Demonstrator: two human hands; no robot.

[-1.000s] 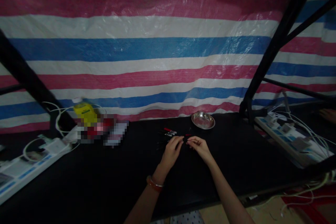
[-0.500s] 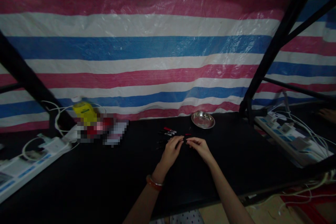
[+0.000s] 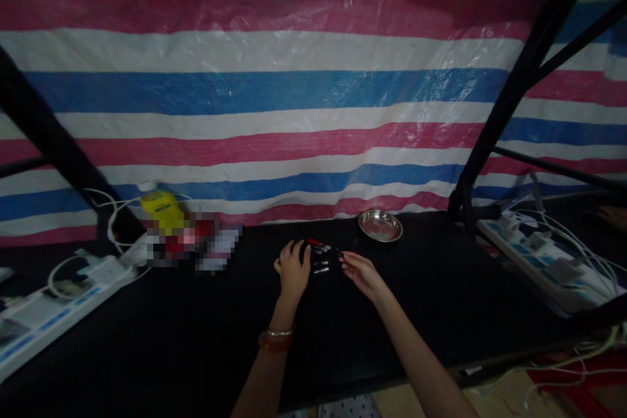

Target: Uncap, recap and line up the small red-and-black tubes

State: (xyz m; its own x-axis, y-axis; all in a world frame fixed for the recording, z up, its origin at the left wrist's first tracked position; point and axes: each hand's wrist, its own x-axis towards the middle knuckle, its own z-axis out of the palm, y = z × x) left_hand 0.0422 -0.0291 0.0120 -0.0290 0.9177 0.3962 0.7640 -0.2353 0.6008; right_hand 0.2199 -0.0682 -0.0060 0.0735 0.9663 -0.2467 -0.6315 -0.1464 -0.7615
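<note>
My left hand (image 3: 294, 269) is over the black table with its fingers spread, at the left ends of several small pens. Among these pens, a red one (image 3: 316, 243) lies at the back and a black one (image 3: 321, 270) nearer to me. To their right, my right hand (image 3: 361, 272) has its fingertips pinched together around something small and dark that I cannot make out. A round shiny metal dish (image 3: 380, 226) stands behind my right hand.
White power strips with cables lie on the left (image 3: 63, 307) and right (image 3: 553, 261). A yellow bottle (image 3: 164, 209) stands at the back left beside blurred items. Black metal posts rise at both sides before a striped sheet (image 3: 274, 91). Another person's hand shows at the far right.
My left hand has moved left, away from my right hand, and its fingers have spread over the pens. My right hand has shifted slightly left.
</note>
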